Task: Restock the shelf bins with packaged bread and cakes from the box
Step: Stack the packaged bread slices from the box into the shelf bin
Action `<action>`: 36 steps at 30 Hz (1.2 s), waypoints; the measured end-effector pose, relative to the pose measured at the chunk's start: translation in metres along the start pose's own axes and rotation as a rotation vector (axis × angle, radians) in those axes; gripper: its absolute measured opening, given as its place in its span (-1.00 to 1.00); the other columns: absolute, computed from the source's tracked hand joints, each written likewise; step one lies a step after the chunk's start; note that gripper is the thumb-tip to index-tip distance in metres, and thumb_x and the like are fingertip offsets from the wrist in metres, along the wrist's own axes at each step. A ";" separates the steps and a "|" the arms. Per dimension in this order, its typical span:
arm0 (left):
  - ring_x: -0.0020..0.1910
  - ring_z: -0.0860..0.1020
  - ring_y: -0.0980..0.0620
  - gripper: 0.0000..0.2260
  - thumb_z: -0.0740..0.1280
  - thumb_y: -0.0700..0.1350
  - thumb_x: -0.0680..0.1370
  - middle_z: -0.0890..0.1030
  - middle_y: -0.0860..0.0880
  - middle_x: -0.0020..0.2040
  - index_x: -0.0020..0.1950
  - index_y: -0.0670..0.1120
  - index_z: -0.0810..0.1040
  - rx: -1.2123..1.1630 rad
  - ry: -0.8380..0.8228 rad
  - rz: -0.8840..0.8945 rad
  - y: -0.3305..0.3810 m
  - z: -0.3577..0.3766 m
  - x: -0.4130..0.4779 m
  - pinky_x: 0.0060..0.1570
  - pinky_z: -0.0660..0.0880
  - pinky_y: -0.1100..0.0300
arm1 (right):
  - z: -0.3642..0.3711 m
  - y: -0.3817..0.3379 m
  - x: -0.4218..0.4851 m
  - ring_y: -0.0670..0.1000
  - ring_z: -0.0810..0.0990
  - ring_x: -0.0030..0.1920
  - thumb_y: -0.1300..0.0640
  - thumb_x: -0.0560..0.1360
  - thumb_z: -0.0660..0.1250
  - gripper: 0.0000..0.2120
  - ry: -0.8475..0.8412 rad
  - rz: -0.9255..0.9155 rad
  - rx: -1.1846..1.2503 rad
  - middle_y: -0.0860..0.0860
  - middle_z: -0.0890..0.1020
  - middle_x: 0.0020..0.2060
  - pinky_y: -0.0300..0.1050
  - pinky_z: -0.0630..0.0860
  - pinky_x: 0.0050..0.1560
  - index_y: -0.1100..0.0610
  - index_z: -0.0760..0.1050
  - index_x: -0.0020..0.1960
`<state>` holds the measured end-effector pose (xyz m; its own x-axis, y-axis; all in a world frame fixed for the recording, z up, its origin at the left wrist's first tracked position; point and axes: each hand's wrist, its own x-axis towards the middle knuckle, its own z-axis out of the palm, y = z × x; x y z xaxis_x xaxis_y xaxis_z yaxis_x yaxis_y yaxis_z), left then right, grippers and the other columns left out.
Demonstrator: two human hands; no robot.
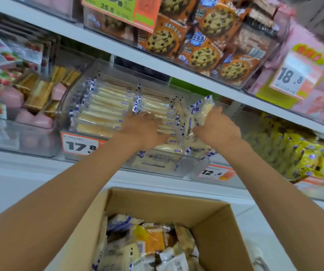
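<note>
Head view: both hands are reaching into the clear shelf bin (186, 166).
The right hand (216, 128) is hiding its fingers behind the bread packet (199, 111), which its grip is closing round and holding upright at the bin's right end. The left hand (144, 127) is lying flat, grip open, pressing on the rows of bread packets (106, 107) filling the bin. The cardboard box (157, 204), cut off by the bottom edge, is sitting below and holding mixed packets (147, 245), their labels too blurred to read.

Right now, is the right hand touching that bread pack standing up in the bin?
Touching. The head view shows the right hand gripping the upright bread pack, with no gap between them.
</note>
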<state>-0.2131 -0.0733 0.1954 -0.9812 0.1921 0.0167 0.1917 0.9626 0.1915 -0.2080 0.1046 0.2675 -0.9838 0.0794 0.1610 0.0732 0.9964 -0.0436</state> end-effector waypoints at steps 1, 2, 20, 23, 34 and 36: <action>0.59 0.02 0.03 -0.37 -0.03 0.37 0.57 0.07 0.04 0.62 0.60 0.15 0.07 0.007 0.012 0.001 0.000 0.001 0.000 0.54 -0.09 -0.13 | 0.005 -0.004 0.004 0.19 0.47 0.15 -0.04 0.50 0.36 -0.36 -0.021 -0.018 -0.027 0.17 0.47 0.20 0.04 0.42 0.01 0.28 0.17 0.38; 0.59 0.03 0.02 -0.37 -0.04 0.37 0.57 0.07 0.04 0.62 0.59 0.15 0.07 0.011 0.022 0.002 -0.001 0.003 0.001 0.53 -0.07 -0.13 | 0.012 -0.007 0.008 0.21 0.40 0.28 -0.07 0.50 0.37 -0.30 -0.039 -0.040 -0.056 0.21 0.41 0.30 0.07 0.39 0.17 0.30 0.16 0.42; 0.59 0.03 0.00 -0.35 -0.06 0.37 0.57 0.06 0.01 0.62 0.60 0.12 0.02 0.071 0.049 0.019 -0.002 0.005 -0.002 0.53 -0.01 -0.13 | 0.052 -0.010 0.065 0.24 0.41 0.31 0.00 0.57 0.27 -0.41 -0.119 -0.367 0.058 0.24 0.43 0.32 0.01 0.38 0.25 0.17 0.18 0.52; 0.59 0.03 0.00 -0.34 -0.06 0.38 0.57 0.07 0.01 0.62 0.61 0.11 0.02 0.074 0.045 0.016 -0.002 0.006 -0.001 0.53 -0.02 -0.13 | 0.064 -0.015 0.064 0.17 0.06 0.54 -0.34 0.58 -0.02 -0.26 -0.228 -0.381 -0.041 0.11 0.01 0.58 0.06 0.08 0.50 0.07 -0.03 0.60; 0.59 0.05 0.01 -0.27 -0.01 0.37 0.57 0.10 0.00 0.61 0.61 -0.04 0.04 0.058 0.053 -0.010 -0.001 0.006 -0.001 0.54 -0.03 -0.10 | 0.078 -0.017 0.049 -0.02 -0.22 0.57 -0.38 0.55 -0.26 -0.23 -0.340 -0.330 0.157 0.02 -0.21 0.58 0.08 -0.25 0.54 0.05 -0.23 0.60; 0.59 0.03 0.02 -0.26 -0.02 0.37 0.57 0.07 -0.01 0.62 0.62 -0.06 0.02 0.078 0.032 -0.022 0.000 0.005 -0.001 0.54 -0.04 -0.09 | 0.080 -0.021 0.057 -0.01 -0.29 0.56 -0.40 0.53 -0.30 -0.22 -0.413 -0.303 0.186 0.02 -0.21 0.58 0.09 -0.34 0.52 0.05 -0.21 0.60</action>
<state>-0.2123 -0.0725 0.1901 -0.9851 0.1658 0.0448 0.1700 0.9787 0.1155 -0.2783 0.0855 0.1990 -0.9414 -0.2670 -0.2060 -0.2172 0.9473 -0.2353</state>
